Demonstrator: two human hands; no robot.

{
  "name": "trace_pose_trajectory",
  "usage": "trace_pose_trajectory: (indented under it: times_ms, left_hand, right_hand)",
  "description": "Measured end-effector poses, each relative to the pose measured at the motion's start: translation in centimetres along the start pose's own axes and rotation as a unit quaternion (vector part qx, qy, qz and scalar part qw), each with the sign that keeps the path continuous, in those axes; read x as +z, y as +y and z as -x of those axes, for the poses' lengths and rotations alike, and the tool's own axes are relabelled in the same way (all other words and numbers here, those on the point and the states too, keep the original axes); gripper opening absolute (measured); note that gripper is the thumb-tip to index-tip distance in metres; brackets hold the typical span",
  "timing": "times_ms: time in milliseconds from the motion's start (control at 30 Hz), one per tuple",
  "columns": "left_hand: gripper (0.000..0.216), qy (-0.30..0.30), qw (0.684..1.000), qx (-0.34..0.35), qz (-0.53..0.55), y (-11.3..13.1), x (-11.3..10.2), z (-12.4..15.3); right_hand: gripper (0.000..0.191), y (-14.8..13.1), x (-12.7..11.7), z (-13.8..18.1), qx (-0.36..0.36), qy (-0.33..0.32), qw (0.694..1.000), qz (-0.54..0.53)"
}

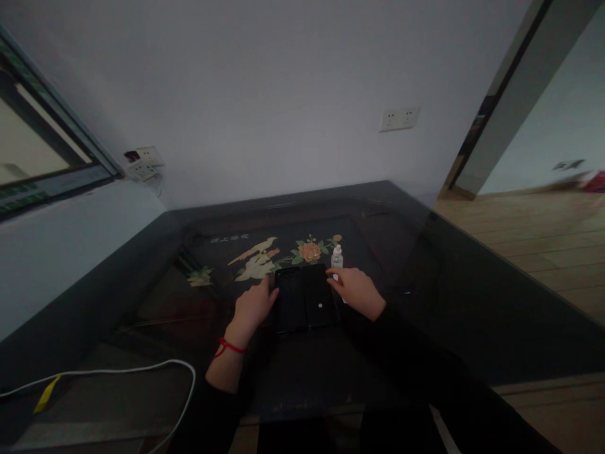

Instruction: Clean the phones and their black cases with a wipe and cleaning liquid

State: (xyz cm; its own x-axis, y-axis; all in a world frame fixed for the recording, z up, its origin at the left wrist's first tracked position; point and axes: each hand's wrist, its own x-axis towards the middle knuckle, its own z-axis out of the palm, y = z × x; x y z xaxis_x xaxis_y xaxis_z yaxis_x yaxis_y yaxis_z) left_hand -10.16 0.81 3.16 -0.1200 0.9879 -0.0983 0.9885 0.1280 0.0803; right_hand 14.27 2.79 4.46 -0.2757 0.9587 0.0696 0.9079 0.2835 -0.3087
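A black flip phone case (pixel 290 302) lies spread open on the dark tabletop. Its left half looks like a shallow tray. Its right half, the flat cover flap (pixel 316 293), carries a small round pale button. My left hand (pixel 254 304), with a red string bracelet at the wrist, has thumb and fingers closed at the case's left edge. At the flap's upper right edge, the thumb and fingers of my right hand (pixel 352 287) pinch together. Just behind that hand stands a small clear bottle (pixel 336 257) with a white cap, its lower part partly hidden.
The glossy dark table (pixel 392 252) has a painted bird and flowers. A white cable (pixel 127 370) with a yellow tag loops at the front left. Behind the table rises a white wall with a double socket (pixel 399 118); a window is at the left.
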Motion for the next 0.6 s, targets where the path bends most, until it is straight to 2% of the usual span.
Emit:
trace_pose_trajectory:
  times_ms: [100, 200, 300, 400, 600]
  left_hand:
    - [0.049, 0.038, 0.998, 0.018, 0.045, 1.5, -1.4, -0.2]
    - [0.040, 0.045, 0.984, 0.123, 0.119, 4.9, -2.1, -1.2]
    - [0.039, 0.062, 0.968, 0.179, 0.163, 9.0, -1.6, -3.0]
    - [0.041, 0.080, 0.964, 0.186, 0.174, 11.8, -0.2, -4.8]
    - [0.037, 0.086, 0.965, 0.178, 0.174, 13.2, 1.3, -6.4]
  right_hand:
    - [0.026, 2.3, -3.2, -1.1, 0.007, 0.059, 0.998, -0.019]
    - [0.022, 3.4, -5.1, -3.0, 0.013, 0.096, 0.995, -0.018]
    - [0.021, 3.0, -4.8, -4.6, 0.009, 0.100, 0.995, -0.003]
    - [0.020, 2.2, -3.6, -5.5, 0.000, 0.091, 0.996, 0.014]
    - [0.009, 2.2, -3.1, -6.4, -0.020, 0.068, 0.997, -0.001]
